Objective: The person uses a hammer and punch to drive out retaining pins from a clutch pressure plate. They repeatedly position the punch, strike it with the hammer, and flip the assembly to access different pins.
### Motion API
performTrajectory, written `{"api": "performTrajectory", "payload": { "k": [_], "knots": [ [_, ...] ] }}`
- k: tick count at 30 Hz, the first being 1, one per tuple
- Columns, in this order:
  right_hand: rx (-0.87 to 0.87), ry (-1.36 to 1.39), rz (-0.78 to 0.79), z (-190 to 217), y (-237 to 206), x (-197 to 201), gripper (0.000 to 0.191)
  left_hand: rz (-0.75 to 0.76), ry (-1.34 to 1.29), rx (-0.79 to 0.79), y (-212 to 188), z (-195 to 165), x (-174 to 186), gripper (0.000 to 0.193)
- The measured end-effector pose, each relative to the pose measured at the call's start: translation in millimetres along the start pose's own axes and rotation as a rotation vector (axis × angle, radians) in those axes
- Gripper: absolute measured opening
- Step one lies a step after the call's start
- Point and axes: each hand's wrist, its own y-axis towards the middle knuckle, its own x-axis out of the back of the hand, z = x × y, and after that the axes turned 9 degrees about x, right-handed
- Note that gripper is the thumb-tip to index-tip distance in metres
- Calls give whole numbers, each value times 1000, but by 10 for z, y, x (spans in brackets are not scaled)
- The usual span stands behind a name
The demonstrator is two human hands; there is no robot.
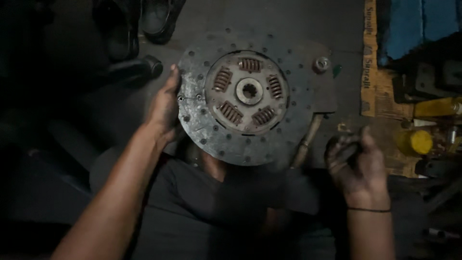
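At the centre of the head view lies a round clutch disc (pixel 245 98), flat on a dark metal plate (pixel 322 86), its splined hub ringed by five rusty springs. The left hand (pixel 166 106) grasps the disc's rim at nine o'clock, thumb over the top edge. At four o'clock, well apart, the right hand (pixel 356 161) is greasy and loosely curled; whether it holds anything is hard to make out. A wooden handle (pixel 305 142) pokes from under the plate at five o'clock, its head hidden. A yellow-capped container (pixel 416 141) sits at three o'clock. Dark shoes (pixel 139 21), cropped by the frame, show at eleven o'clock.
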Motion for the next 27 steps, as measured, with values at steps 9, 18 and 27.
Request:
{"api": "performTrajectory", "payload": {
  "k": [9,18,27],
  "knots": [
    [29,-440,155,-618,-507,-265,18,0,37,0,-93,46,9,67],
    [32,-766,321,-566,-529,-409,23,-67,-9,48,-150,75,-40,61],
    [140,-750,374,-620,-480,-334,27,23,48,-26,-228,135,11,64]
  ]
}}
